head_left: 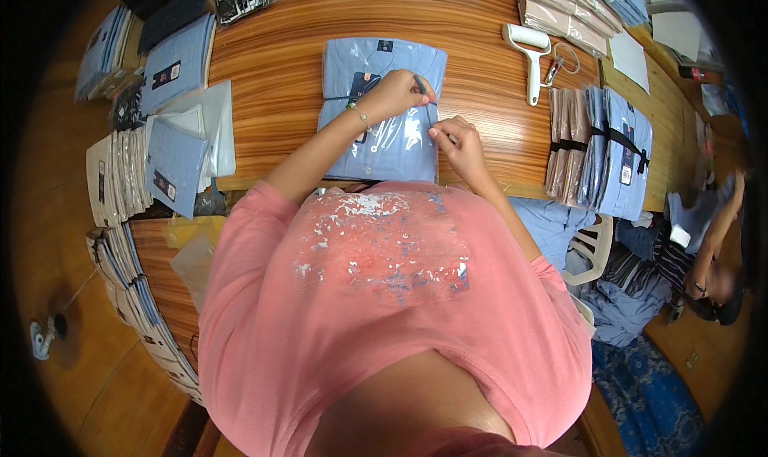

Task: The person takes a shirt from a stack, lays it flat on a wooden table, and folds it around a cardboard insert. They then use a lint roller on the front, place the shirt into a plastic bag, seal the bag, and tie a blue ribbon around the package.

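A stack of folded light-blue shirts in clear plastic [384,157] lies on the table in front of me, a dark tag showing under its film. A narrow dark strip [336,99] runs across the stack. Over the stack's upper right, my left hand [398,93] pinches a dark end of this strip, with a beaded bracelet on the wrist. Just below it, at the right edge of the stack, my right hand [461,141] is closed, thumb against fingertips. What the right fingers hold, if anything, is too small to make out.
A white lint roller [532,57] lies at the right, above a bundle of bagged shirts [616,157] tied with black strips. More bagged shirts [176,73] are piled along the left. A white plastic chair [594,249] with clothes and another person's arm [716,233] are at the right.
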A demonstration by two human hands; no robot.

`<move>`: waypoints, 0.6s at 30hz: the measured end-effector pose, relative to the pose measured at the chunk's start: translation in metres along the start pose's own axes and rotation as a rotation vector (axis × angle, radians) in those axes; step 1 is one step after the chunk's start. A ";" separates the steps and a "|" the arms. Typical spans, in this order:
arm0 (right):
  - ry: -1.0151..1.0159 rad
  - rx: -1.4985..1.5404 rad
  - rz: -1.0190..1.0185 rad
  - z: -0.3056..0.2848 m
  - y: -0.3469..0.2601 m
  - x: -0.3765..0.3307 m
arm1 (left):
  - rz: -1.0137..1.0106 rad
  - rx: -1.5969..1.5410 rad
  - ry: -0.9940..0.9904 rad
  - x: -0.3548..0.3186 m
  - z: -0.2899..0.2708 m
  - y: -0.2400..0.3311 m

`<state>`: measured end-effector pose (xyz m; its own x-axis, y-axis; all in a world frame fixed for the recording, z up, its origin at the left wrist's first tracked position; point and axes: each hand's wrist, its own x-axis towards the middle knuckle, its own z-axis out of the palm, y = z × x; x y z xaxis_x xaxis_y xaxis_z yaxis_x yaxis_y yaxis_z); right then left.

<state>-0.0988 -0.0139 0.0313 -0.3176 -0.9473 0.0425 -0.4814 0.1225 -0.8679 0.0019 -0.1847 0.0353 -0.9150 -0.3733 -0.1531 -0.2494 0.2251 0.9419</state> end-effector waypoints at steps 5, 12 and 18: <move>0.216 -0.081 -0.224 -0.006 0.016 0.023 | 0.055 0.251 -0.017 -0.007 0.000 0.021; -0.018 0.500 0.252 0.013 0.028 0.048 | 0.502 0.506 0.072 -0.009 0.014 0.016; -0.010 0.660 0.309 0.014 0.024 0.049 | 0.542 0.574 0.198 -0.008 0.008 0.017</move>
<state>-0.1146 -0.0618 0.0060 -0.3500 -0.9014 -0.2548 0.2230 0.1840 -0.9573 0.0024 -0.1706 0.0501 -0.8957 -0.2198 0.3866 0.0396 0.8265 0.5615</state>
